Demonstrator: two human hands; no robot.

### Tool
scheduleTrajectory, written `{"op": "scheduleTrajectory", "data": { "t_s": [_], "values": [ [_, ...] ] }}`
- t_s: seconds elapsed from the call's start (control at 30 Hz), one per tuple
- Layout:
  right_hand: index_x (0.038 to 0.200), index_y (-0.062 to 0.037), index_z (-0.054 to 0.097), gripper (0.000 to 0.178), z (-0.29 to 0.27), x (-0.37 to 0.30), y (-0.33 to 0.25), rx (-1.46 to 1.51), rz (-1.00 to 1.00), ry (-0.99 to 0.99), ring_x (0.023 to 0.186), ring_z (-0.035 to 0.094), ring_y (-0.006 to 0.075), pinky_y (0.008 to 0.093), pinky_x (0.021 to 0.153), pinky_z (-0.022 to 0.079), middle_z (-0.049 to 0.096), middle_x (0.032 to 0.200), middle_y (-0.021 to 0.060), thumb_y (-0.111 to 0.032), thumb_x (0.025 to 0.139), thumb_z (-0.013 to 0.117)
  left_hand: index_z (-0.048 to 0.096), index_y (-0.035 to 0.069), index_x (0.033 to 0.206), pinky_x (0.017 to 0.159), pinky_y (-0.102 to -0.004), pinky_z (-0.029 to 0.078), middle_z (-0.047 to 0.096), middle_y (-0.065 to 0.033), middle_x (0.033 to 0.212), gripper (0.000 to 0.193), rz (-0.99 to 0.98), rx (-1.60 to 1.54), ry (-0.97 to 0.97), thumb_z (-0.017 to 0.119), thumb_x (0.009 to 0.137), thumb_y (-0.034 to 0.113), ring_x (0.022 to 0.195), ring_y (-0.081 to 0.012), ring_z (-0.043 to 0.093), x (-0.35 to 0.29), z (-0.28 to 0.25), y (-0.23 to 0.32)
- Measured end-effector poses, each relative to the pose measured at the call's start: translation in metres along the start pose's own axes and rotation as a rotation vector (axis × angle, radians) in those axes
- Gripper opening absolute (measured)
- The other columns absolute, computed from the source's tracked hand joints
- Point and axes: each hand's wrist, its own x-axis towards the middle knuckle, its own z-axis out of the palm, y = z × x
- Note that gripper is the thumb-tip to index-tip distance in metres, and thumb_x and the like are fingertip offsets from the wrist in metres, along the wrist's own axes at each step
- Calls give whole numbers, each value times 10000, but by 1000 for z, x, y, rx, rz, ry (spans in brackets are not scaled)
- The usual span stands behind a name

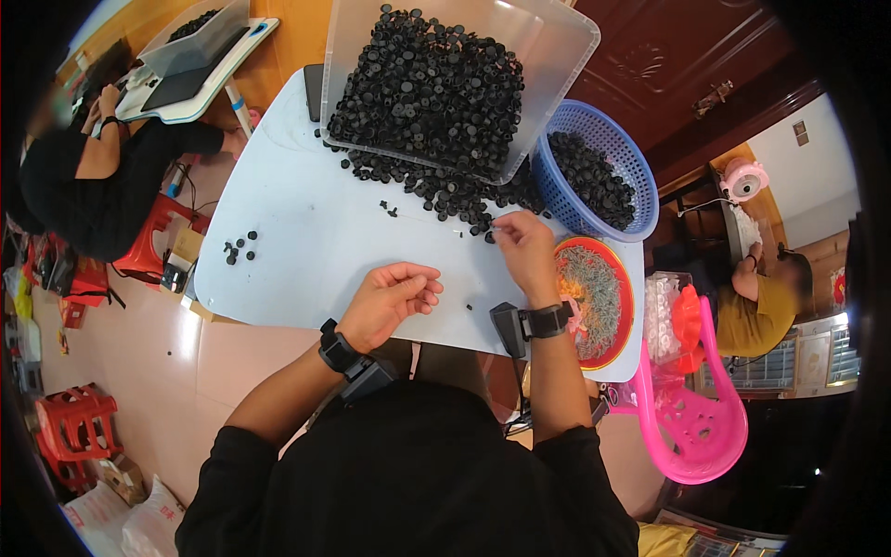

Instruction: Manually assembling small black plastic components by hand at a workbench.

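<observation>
My left hand [388,299] hovers palm up over the pale blue table [306,251], fingers loosely curled; whether a tiny part lies in it I cannot tell. My right hand [522,249] reaches to the edge of a spill of small black round parts [445,190] and pinches at one there. A tilted clear plastic bin [455,79] full of the same black parts rests at the table's far side. A blue mesh basket [603,172] with black parts stands to the right of the hand. A red round tray [594,302] of thin metal pieces lies beside my right wrist.
A few loose black parts [239,249] lie at the table's left. A person in black [93,186] sits at far left by another small table. A person in a yellow top [756,311] sits at right. A pink plastic chair [691,408] and red stools [74,427] stand nearby.
</observation>
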Motion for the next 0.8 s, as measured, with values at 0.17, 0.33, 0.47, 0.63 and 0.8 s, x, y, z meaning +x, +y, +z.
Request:
{"op": "scheduleTrajectory", "data": {
  "t_s": [0.17,0.33,0.47,0.63,0.8],
  "values": [
    [850,-109,651,167,19,-3,-14,-486,-138,-151,744,584,274,372,641,476,551,792,100,-58,692,638,566,-52,1059,708,-277,475,617,-129,927,209,30,2,-6,493,897,58,780,-157,578,-1,-2,-3],
    [828,-99,647,131,21,-1,-14,-561,-110,-117,778,590,273,382,651,477,559,820,92,-90,697,648,566,-55,1057,711,-275,475,619,-136,927,207,47,-2,-28,497,895,54,775,-158,580,-2,0,-3],
    [792,-64,625,100,19,-4,-4,-478,-142,-69,732,590,271,374,631,475,570,801,99,-89,699,651,570,-51,1054,705,-272,475,621,-127,926,206,27,37,0,505,891,58,761,-153,581,-1,3,-4],
    [783,-25,601,94,10,-28,-15,141,-58,-45,617,545,157,281,561,437,535,720,63,-50,707,650,567,-28,1069,679,-257,465,620,-100,920,217,14,156,29,500,903,95,746,-141,578,1,14,-6],
    [819,-10,608,88,24,-70,-49,450,-71,-102,592,538,122,253,525,418,500,695,44,-46,742,629,575,-6,1051,631,-229,447,615,-67,892,204,16,49,21,496,916,124,739,-121,565,2,22,-10]
  ]
}}
